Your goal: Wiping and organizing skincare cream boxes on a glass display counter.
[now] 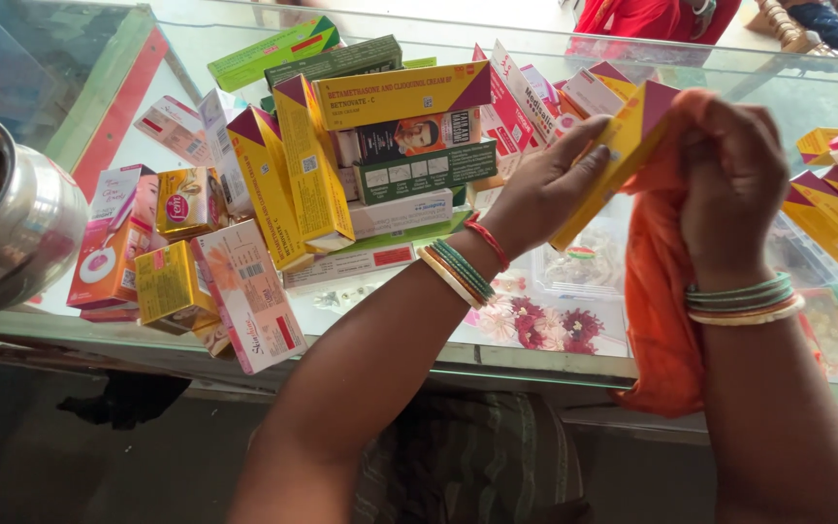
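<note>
Orange cloth (660, 281) is gripped by the right hand (732, 184), rubbing the yellow carton (621, 146) clasped in the left hand (540, 194) above the glass tabletop (535, 354).

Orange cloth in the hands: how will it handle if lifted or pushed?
Probably floppy: the orange cloth hangs in loose folds below the right hand, over the counter edge. Likely light, since it drapes from one grip. It wraps round the yellow box in the left hand, so a push would likely bunch it.
</note>
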